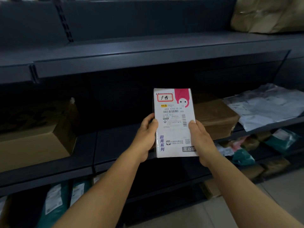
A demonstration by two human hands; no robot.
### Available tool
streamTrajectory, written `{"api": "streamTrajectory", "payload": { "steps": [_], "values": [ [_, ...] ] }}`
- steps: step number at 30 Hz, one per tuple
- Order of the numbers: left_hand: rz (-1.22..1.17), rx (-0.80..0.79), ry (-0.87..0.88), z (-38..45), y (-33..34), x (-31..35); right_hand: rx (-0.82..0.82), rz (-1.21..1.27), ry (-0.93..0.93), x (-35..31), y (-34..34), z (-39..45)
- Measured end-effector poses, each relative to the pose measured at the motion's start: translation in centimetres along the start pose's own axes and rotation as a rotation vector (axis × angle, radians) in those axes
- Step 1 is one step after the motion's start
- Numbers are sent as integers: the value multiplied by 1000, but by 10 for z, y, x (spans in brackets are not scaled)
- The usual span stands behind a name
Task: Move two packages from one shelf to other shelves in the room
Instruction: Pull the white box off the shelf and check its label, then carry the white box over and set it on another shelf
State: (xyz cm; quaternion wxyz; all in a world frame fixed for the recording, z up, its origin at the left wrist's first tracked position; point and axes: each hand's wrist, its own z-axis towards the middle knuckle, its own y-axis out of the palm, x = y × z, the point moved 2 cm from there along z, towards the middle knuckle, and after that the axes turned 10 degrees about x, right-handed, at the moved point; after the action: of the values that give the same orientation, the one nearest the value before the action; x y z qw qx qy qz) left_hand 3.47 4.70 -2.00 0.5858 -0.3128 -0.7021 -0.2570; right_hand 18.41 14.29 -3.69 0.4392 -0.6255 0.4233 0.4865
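White package (174, 122), edges under hands (146, 137)

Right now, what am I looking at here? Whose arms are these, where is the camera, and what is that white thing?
There is no machine: a person wears a camera on the head, looking forward and down. The left hand and right hand grip the sides of a flat white package with a pink corner and a shipping label, upright before dark metal shelves. On that shelf sit a brown cardboard box at left, another brown box and grey plastic mailers at right.
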Motion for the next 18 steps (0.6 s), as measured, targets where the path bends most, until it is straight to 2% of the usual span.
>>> {"api": "streamTrajectory", "payload": {
  "steps": [6,18],
  "values": [
    [23,-54,94,-8,57,14,131,10,-22,-7,-58,-1],
    [39,-193,130,-36,199,33,318,70,-16,-14,-193,11]
  ]
}}
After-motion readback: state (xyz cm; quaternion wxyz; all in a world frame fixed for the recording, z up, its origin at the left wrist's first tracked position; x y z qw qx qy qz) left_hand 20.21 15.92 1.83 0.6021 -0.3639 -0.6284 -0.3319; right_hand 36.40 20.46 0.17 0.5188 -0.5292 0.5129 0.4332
